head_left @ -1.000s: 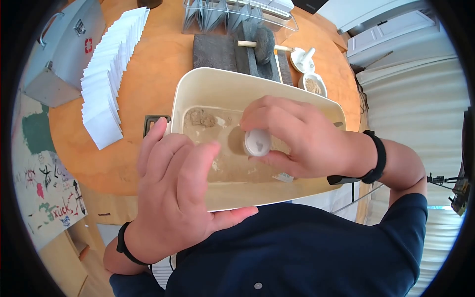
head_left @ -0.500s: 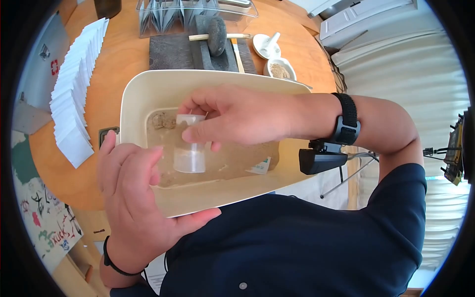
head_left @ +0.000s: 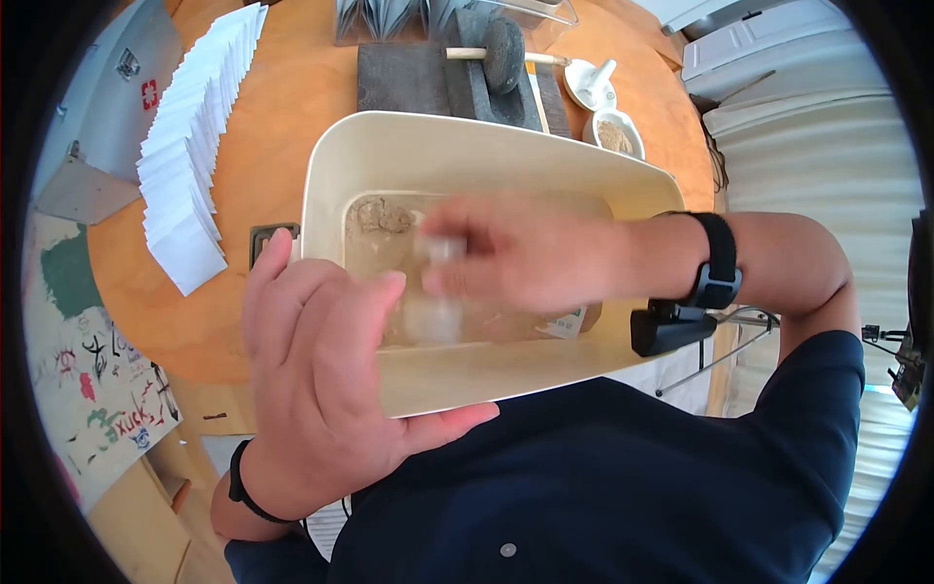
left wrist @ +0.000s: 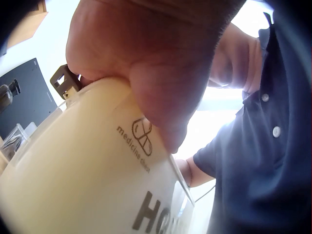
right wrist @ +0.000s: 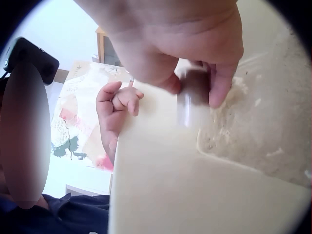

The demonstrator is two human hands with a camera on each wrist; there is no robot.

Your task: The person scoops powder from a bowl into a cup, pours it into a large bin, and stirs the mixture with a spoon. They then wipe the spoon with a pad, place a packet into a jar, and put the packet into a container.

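Note:
My left hand (head_left: pixel 321 360) grips the left end of a cream plastic medicine box (head_left: pixel 477 151), thumb along the near rim and fingers bent over the corner. Lettering on its outer wall reads "medicine chest" in the left wrist view. My right hand (head_left: pixel 545 258), blurred, is inside the box and pinches a small clear plastic cylinder (right wrist: pixel 191 95) between thumb and fingers. Brown matter shows in the cylinder's upper part in the right wrist view. Fine tan powder coats the box floor, with a brown clump (head_left: pixel 379 216) toward the far left corner.
A row of overlapping white paper packets (head_left: pixel 190 165) lies left, beside a silver first-aid case (head_left: pixel 107 127). Behind the box stand a dark stone grinding trough with its wheel (head_left: pixel 504 56) and a white bowl of tan powder (head_left: pixel 616 136). A printed label (head_left: pixel 564 324) lies in the box.
The cylinder, seen mouth-up a second ago, was turned over half a second ago. It stays low in the box in my right hand, now blurred by motion. My left hand keeps its grip.

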